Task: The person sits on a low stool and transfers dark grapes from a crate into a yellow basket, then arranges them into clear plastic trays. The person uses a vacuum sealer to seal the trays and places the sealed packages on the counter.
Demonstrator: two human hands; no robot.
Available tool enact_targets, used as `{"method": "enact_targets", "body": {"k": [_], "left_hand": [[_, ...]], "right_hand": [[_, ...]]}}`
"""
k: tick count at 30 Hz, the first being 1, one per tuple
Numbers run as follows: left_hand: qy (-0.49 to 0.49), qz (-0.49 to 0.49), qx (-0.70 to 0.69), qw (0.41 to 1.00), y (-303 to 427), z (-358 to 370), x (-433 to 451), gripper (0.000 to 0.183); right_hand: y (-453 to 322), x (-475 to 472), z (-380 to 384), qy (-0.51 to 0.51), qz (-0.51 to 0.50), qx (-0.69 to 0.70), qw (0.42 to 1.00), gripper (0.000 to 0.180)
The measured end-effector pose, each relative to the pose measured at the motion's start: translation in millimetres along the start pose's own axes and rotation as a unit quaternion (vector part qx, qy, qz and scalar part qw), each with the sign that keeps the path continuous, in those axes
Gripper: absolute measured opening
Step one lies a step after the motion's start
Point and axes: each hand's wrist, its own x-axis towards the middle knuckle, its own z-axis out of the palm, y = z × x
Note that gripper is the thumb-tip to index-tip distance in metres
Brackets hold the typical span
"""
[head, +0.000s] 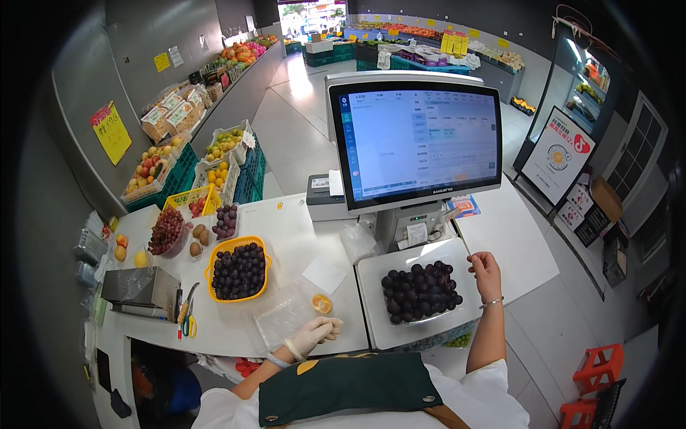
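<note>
A clear plastic tray of dark purple plums (420,292) sits on the white scale platform (370,322) before me. My right hand (486,274), bare with a bracelet at the wrist, hovers over the platform's right side, fingertips pinched together. Whether something thin is between them, I cannot tell. My left hand (317,333), in a pale glove, rests near the counter's front edge with its fingers curled in and nothing visible in them. Just beyond it lie a clear plastic container (281,313) and a cut orange citrus half (322,304). Behind the platform stands a lit touchscreen register (420,145).
A yellow basket of dark fruit (238,271) stands left, near scissors (189,326) and a curved knife (187,303). Red grapes (167,230) and brown kiwifruit (200,236) sit farther back. A printer (324,198) adjoins the register. Red stools (598,367) stand on the right floor.
</note>
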Motion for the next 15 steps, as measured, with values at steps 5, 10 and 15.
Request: {"method": "enact_targets", "body": {"k": [5,10,15], "left_hand": [[-0.007,-0.014,0.01,1.0,6.2,4.6,0.6,0.037],[-0.051,-0.032,0.063,0.996,18.9,21.3,19.7,0.04],[-0.104,-0.008,0.146,0.984,18.3,54.7,65.4,0.046]], "right_hand": [[26.8,5.2,-8.0,0.006,0.009,-0.026,1.0,0.019],[68.1,11.0,-9.0,-0.039,0.054,-0.126,0.99,0.022],[84.3,0.7,-4.6,-0.138,0.086,-0.148,0.975,0.028]]}}
